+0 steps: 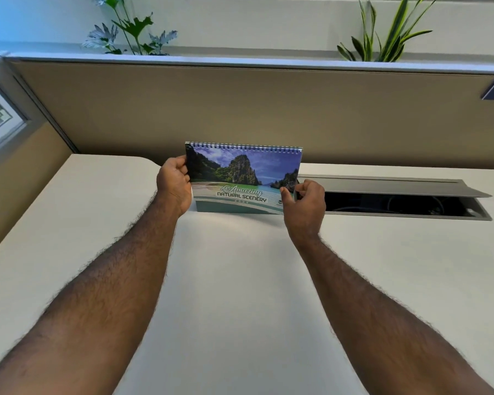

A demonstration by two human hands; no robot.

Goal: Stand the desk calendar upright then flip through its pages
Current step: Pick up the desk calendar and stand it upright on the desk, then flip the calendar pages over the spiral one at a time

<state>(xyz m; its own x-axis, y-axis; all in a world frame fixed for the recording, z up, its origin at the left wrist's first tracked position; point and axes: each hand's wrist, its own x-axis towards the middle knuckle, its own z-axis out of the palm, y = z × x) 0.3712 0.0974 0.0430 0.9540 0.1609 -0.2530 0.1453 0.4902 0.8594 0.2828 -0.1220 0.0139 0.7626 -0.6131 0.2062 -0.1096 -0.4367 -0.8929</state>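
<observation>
The desk calendar [244,178] is stood upright at 12 o'clock on the desk [234,280], cover facing the viewer. Its 9 o'clock edge is gripped by the left hand [174,185]; the lower corner at 4 o'clock is pinched by the right hand [304,203]. Standing seems done; flipping the cover over the spiral likely comes next.

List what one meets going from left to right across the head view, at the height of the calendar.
Left hand → desk calendar → right hand → open cable hatch in the desk.
</observation>
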